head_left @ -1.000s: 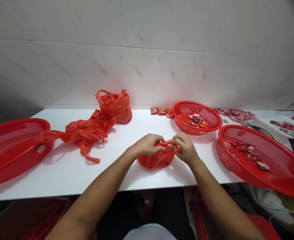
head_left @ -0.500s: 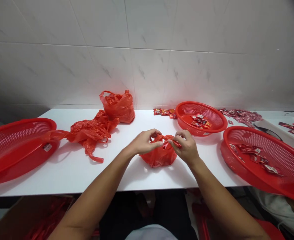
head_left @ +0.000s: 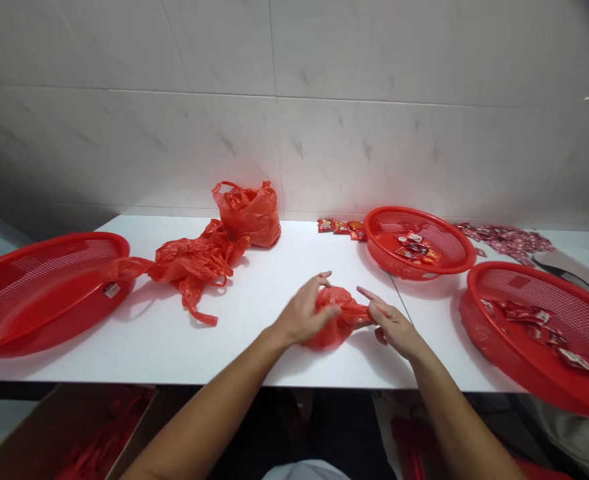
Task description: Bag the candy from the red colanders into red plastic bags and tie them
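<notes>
A small red plastic bag (head_left: pixel 327 335) sits bunched up on the white table in front of me. My left hand (head_left: pixel 304 313) grips its left side, the thumb lying across the front and the fingers behind it. On the other side, my right hand (head_left: pixel 393 328) pinches the bag's gathered handles, pulled out to the right, with the index finger stretched out above. What the bag contains is hidden. To the left lies a heap of crumpled red plastic bags (head_left: pixel 190 261). Behind that heap a filled red plastic bag (head_left: pixel 252 217) stands against the wall.
A large red basket (head_left: pixel 59 337) stands at the left. On the right, a round red basket (head_left: pixel 399 265) and a larger red basket (head_left: pixel 494 350) hold small packets. More red packets (head_left: pixel 341 227) lie by the wall. Below the table is a cardboard box (head_left: pixel 133 427) with red plastic inside.
The bag's handles, held up between both hands before, are now drawn together and stretched to the right by my right hand. My left hand has come down onto the bag's side.
</notes>
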A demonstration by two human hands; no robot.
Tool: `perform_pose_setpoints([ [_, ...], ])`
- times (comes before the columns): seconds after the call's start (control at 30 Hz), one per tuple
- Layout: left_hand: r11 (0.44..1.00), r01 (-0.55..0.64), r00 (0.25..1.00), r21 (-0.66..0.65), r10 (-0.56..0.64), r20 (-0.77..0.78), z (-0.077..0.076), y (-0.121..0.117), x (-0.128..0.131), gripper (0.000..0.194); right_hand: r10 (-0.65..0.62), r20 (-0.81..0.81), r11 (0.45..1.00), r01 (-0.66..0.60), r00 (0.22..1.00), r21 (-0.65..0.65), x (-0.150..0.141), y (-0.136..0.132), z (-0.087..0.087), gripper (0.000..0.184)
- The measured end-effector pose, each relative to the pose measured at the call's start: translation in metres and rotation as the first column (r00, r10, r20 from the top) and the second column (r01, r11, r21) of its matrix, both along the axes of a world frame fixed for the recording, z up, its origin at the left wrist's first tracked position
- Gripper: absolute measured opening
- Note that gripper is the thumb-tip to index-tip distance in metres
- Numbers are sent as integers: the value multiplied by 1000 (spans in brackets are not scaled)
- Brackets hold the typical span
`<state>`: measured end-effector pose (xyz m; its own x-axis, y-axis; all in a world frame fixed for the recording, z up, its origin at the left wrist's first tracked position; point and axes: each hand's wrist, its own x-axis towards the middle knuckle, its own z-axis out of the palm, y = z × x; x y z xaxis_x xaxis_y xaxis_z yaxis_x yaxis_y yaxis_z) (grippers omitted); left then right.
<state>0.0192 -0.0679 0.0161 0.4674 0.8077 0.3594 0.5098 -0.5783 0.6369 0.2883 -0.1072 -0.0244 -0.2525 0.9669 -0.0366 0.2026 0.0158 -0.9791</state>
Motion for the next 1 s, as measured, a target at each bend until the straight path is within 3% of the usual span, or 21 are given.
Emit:
perform_pose_setpoints([
  [0.07,993,106,994,-52,-107,-31,-16,-9,13,109,125,-50,992,-126,991,-9,-20,7,11,61],
  [0.1,993,103,992,-56,-106,-64,-24,-11,16,123,180,-53,983,-179,982,29,-30,11,17,61],
  [0.13,997,68,993,-47,-72,-88,-30,-14,16,122,230,-38,970,-227,972,82,-39,14,24,60],
  [0.23,993,-117,990,30,118,-75,-43,-28,-3,82,332,86,922,-343,939,181,-66,25,49,58],
  [0.33,962,-262,965,72,263,-1,-42,-63,-47,62,302,207,925,-339,931,172,-109,44,81,53],
  [0.4,928,-369,929,42,367,44,-37,-100,-88,45,190,253,923,-261,948,283,-159,62,99,45],
  [0.47,873,-486,870,-33,487,71,-34,-144,-135,26,137,268,875,-243,954,418,-224,80,108,33],
  [0.53,753,-653,750,-77,658,73,-33,-188,-187,19,135,359,833,-302,923,463,-291,94,107,20],
  [0.6,619,-785,618,-36,785,34,-36,-225,-243,19,72,468,822,-318,881,472,-344,106,99,30],
  [0.67,405,-913,405,44,914,-20,-41,-251,-299,24,37,515,832,-312,857,459,-373,119,89,30],
  [0.7,286,-956,283,68,958,-53,-44,-260,-325,23,33,515,837,-305,857,454,-379,126,86,22],
  [0.73,203,-978,195,53,973,-123,-47,-265,-349,22,33,502,841,-296,864,454,-380,133,85,14],
  [0.8,2,-1000,5,-11,976,-220,-52,-267,-388,28,12,456,842,-255,890,475,-374,148,89,14],
  [0.87,-256,-964,-230,-73,939,-257,-56,-257,-407,48,-44,386,835,-178,922,520,-364,160,100,20],
  [0.9,-338,-938,-308,-83,918,-251,-57,-249,-408,56,-79,316,826,-116,945,552,-360,165,107,23],
  [0.93,-370,-927,-350,-63,912,-214,-57,-238,-402,61,-105,227,817,-46,968,574,-356,167,114,24],
  [0.97,-343,-939,-338,-13,930,-146,-55,-225,-390,62,-112,130,816,17,985,578,-352,169,121,24],
  [1.0,-264,-962,-268,67,962,-60,-51,-210,-372,59,-101,32,826,65,994,560,-348,169,128,23],
])
